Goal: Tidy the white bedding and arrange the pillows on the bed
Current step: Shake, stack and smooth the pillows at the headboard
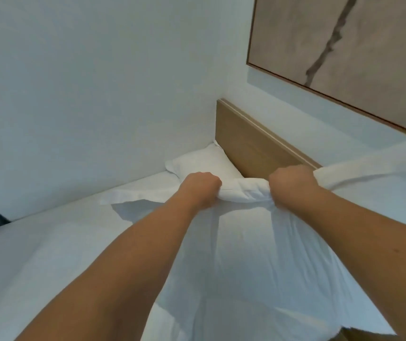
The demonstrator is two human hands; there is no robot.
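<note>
Over the bed [37, 242], two fists, left hand [200, 190] and right hand [293, 184], grip one white cover [258, 254]; one pillow [202, 162] lies against the headboard [253, 146].

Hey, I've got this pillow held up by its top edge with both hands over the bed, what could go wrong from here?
1. Both hands, left hand and right hand, grip only bunched fabric at the top of the held pillow, so the filling may sag low and land lumpy.
2. Swung forward, it could knock the pillow in the corner askew against the headboard.
</note>
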